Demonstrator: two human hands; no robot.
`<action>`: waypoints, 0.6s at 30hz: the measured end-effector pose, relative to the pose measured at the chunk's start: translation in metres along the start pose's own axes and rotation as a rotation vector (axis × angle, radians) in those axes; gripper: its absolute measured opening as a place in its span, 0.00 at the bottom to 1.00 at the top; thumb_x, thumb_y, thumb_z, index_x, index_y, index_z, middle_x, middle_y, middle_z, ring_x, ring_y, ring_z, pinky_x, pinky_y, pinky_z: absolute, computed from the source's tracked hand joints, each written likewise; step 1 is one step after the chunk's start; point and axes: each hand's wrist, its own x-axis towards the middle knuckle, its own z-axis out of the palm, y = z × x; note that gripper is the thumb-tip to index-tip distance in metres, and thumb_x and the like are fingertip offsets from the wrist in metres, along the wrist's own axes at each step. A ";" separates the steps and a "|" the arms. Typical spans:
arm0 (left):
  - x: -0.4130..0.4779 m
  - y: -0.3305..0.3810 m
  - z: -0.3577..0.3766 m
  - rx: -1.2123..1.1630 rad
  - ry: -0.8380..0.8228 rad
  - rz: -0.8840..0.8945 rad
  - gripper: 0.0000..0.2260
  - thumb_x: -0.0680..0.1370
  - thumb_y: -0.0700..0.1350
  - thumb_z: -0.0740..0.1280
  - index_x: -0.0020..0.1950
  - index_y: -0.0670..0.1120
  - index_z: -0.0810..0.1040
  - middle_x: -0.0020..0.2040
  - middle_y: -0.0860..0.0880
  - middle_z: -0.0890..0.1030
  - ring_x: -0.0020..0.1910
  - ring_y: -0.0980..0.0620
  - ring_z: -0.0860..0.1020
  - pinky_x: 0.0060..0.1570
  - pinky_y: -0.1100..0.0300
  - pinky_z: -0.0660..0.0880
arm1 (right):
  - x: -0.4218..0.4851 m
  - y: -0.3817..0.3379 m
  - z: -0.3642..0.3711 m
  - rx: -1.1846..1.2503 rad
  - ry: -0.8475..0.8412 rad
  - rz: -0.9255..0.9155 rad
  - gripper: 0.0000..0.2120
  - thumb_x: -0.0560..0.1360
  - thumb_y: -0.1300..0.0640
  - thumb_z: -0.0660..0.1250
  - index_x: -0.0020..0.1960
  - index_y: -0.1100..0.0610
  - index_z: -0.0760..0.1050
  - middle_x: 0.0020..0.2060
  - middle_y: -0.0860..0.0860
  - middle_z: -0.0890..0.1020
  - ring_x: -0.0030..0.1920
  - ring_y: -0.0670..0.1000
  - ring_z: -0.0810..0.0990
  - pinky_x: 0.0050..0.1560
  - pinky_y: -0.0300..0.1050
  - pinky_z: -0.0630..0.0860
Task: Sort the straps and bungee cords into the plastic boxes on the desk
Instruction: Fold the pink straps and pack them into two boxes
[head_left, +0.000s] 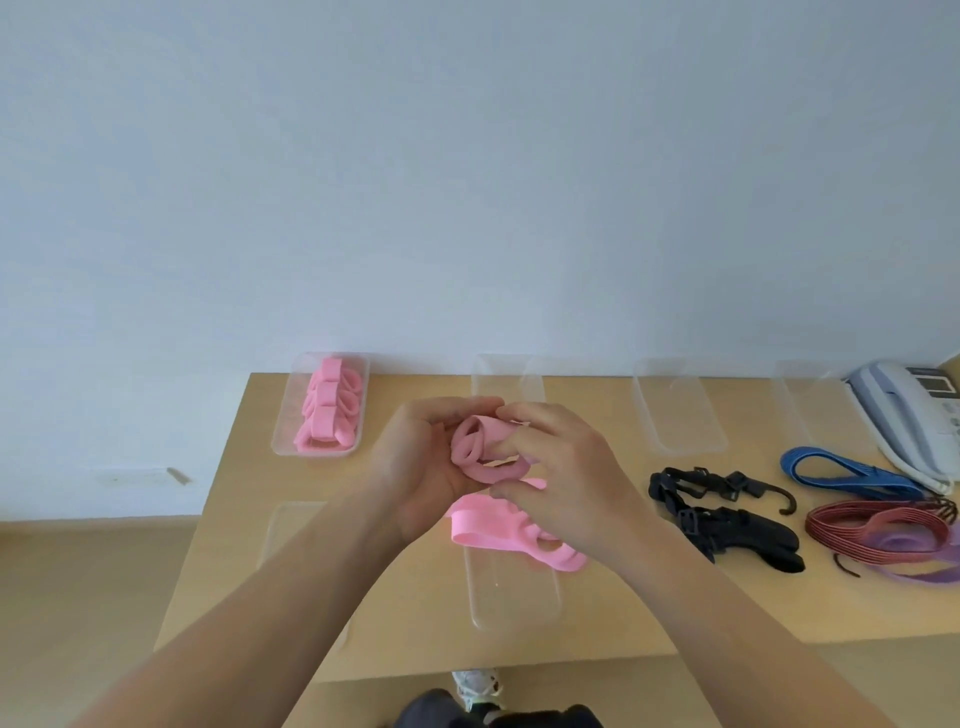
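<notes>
**Together, left hand (421, 467) and right hand (561, 483) gripped one pink strap (475, 449)**

The roll sat in the left's curled fingers; the right pinched its outer loop. The loose tail hung below, over a clear plastic box (514, 603).

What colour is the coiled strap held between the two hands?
Pink. The flat pink strap shows best in the head view.
</notes>
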 end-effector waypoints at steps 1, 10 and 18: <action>0.007 -0.001 0.003 -0.001 0.022 -0.001 0.21 0.67 0.38 0.70 0.58 0.30 0.80 0.48 0.37 0.80 0.48 0.36 0.81 0.52 0.36 0.82 | 0.004 0.007 -0.001 0.003 0.004 -0.020 0.16 0.66 0.60 0.76 0.51 0.47 0.81 0.59 0.45 0.77 0.58 0.46 0.74 0.57 0.34 0.67; 0.082 -0.011 0.008 0.050 0.180 -0.089 0.20 0.71 0.45 0.71 0.59 0.34 0.80 0.49 0.38 0.80 0.43 0.39 0.81 0.61 0.38 0.78 | 0.030 0.077 0.012 -0.062 0.088 -0.175 0.09 0.71 0.67 0.70 0.49 0.59 0.82 0.51 0.52 0.83 0.48 0.54 0.81 0.46 0.48 0.79; 0.127 -0.004 0.001 -0.008 0.186 -0.167 0.19 0.74 0.48 0.69 0.58 0.35 0.79 0.44 0.43 0.73 0.41 0.45 0.74 0.44 0.51 0.80 | 0.053 0.114 0.024 -0.012 -0.108 -0.173 0.19 0.73 0.58 0.73 0.62 0.61 0.79 0.63 0.56 0.79 0.59 0.56 0.78 0.62 0.48 0.75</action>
